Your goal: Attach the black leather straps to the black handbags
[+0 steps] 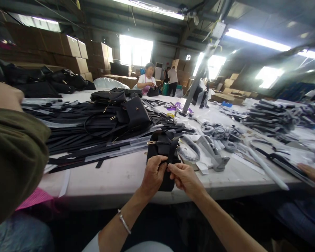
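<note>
A small black handbag (169, 182) with gold-coloured metal fittings stands at the table's front edge, right before me. My left hand (154, 173) is closed on the bag's upper part, thumb and fingers pinched near a black strap (173, 149). Close against it, my right hand (183, 175) pinches the same strap with thumb and forefinger. The fingertips of both hands nearly meet, and they hide the exact spot they grip. Behind the bag lies a pile of black straps (68, 131), with more black handbags (137, 113) on top.
A tape dispenser (212, 155) and rolls of tape (219, 132) lie to the right. A metal post (195, 89) rises from the table (115, 171). At far left is a neighbour's green sleeve (15, 150); at far right, another person's hand (312, 173). Someone sits across the table (88, 94).
</note>
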Action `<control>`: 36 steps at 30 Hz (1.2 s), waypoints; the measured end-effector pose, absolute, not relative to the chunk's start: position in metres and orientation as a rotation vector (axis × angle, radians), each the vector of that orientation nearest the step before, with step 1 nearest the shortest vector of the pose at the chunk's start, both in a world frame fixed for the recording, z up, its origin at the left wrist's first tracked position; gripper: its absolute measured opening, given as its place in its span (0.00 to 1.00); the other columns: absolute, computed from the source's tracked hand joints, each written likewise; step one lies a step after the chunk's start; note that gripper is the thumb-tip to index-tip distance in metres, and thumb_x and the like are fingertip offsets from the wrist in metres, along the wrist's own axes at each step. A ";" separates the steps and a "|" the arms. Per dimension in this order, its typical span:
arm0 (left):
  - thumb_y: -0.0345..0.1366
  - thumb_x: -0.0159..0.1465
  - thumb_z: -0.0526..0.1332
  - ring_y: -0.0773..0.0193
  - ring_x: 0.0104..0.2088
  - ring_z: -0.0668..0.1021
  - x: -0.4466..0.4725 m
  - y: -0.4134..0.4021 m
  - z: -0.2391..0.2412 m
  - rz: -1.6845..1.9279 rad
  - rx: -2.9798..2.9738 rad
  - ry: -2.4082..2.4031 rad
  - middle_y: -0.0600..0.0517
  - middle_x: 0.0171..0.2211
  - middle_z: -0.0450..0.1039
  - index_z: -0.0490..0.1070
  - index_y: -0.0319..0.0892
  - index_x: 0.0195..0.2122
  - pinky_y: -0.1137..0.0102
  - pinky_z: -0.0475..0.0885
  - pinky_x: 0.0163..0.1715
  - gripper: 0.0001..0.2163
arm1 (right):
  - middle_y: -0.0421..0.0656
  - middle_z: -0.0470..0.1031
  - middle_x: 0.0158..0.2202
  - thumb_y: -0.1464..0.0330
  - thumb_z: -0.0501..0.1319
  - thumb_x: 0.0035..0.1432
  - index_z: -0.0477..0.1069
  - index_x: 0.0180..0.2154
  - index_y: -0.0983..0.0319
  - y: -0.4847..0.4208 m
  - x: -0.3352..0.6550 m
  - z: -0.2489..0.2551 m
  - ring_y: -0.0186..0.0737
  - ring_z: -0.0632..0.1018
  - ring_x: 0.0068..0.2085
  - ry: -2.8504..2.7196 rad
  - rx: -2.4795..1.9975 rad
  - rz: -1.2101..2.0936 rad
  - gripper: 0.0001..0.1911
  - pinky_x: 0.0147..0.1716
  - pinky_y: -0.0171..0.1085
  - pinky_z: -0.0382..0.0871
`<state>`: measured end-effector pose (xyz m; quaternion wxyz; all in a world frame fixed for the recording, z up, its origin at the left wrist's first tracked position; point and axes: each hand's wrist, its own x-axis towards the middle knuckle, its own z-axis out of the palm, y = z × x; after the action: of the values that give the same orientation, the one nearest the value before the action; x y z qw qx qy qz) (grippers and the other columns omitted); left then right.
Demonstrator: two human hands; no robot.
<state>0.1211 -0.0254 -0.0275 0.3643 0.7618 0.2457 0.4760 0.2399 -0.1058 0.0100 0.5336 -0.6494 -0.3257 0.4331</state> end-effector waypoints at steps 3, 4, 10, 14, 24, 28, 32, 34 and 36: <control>0.32 0.65 0.58 0.58 0.42 0.75 0.117 -0.023 -0.026 1.256 2.051 0.577 0.51 0.37 0.76 0.72 0.47 0.42 0.61 0.68 0.47 0.07 | 0.36 0.70 0.16 0.49 0.69 0.42 0.68 0.23 0.64 -0.106 0.239 0.014 0.23 0.60 0.11 -0.772 -1.528 0.986 0.25 0.10 0.27 0.44; 0.33 0.65 0.58 0.58 0.42 0.76 0.116 -0.023 -0.026 1.268 2.078 0.559 0.51 0.37 0.77 0.73 0.47 0.42 0.61 0.68 0.48 0.07 | 0.36 0.70 0.16 0.50 0.69 0.42 0.67 0.22 0.64 -0.106 0.239 0.015 0.23 0.60 0.11 -0.777 -1.522 0.971 0.24 0.10 0.26 0.44; 0.33 0.66 0.58 0.57 0.44 0.77 0.109 -0.020 -0.025 1.288 2.158 0.523 0.51 0.39 0.79 0.74 0.47 0.43 0.59 0.68 0.50 0.08 | 0.33 0.67 0.15 0.56 0.72 0.43 0.65 0.22 0.63 -0.107 0.235 0.010 0.23 0.59 0.12 -0.716 -1.399 0.922 0.20 0.10 0.26 0.44; 0.30 0.64 0.57 0.57 0.47 0.76 0.104 -0.016 -0.026 1.225 2.199 0.492 0.50 0.41 0.79 0.73 0.46 0.45 0.59 0.68 0.52 0.10 | 0.31 0.64 0.14 0.59 0.72 0.41 0.64 0.23 0.62 -0.107 0.231 0.002 0.22 0.56 0.11 -0.613 -1.303 0.990 0.20 0.11 0.26 0.42; 0.29 0.64 0.55 0.58 0.43 0.77 0.104 -0.019 -0.019 1.059 2.053 0.683 0.50 0.40 0.76 0.71 0.46 0.46 0.63 0.71 0.46 0.12 | 0.31 0.60 0.12 0.60 0.69 0.44 0.61 0.20 0.61 -0.127 0.190 -0.040 0.25 0.58 0.14 -0.626 -1.392 0.871 0.19 0.14 0.27 0.47; 0.30 0.65 0.55 0.58 0.47 0.75 0.102 -0.015 -0.020 1.027 2.101 0.578 0.50 0.43 0.76 0.72 0.47 0.47 0.62 0.69 0.50 0.12 | 0.32 0.61 0.13 0.58 0.67 0.47 0.60 0.21 0.60 -0.150 0.183 -0.073 0.25 0.58 0.13 -0.676 -1.553 0.936 0.19 0.12 0.28 0.47; 0.30 0.65 0.54 0.58 0.48 0.74 0.101 -0.013 -0.023 1.039 2.164 0.487 0.50 0.44 0.77 0.72 0.48 0.48 0.62 0.67 0.52 0.13 | 0.37 0.69 0.22 0.57 0.67 0.49 0.67 0.27 0.62 -0.149 0.196 -0.063 0.33 0.70 0.22 -0.836 -1.500 1.031 0.16 0.18 0.29 0.63; 0.29 0.65 0.54 0.58 0.48 0.74 0.100 -0.012 -0.023 1.031 2.181 0.470 0.50 0.43 0.77 0.73 0.47 0.46 0.62 0.67 0.52 0.13 | 0.39 0.72 0.25 0.54 0.65 0.52 0.69 0.30 0.62 -0.142 0.200 -0.047 0.36 0.74 0.26 -0.889 -1.393 1.057 0.18 0.24 0.32 0.69; 0.28 0.64 0.54 0.58 0.48 0.74 0.098 -0.012 -0.022 1.011 2.197 0.444 0.50 0.42 0.76 0.73 0.47 0.45 0.62 0.67 0.52 0.12 | 0.40 0.72 0.24 0.50 0.63 0.53 0.69 0.31 0.63 -0.135 0.197 -0.036 0.36 0.74 0.25 -0.884 -1.320 1.097 0.21 0.25 0.34 0.71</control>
<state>0.0985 -0.0116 -0.0219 0.3350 0.8419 0.1702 0.3873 0.1973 -0.1350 -0.0363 0.5693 -0.5621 -0.3766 0.4670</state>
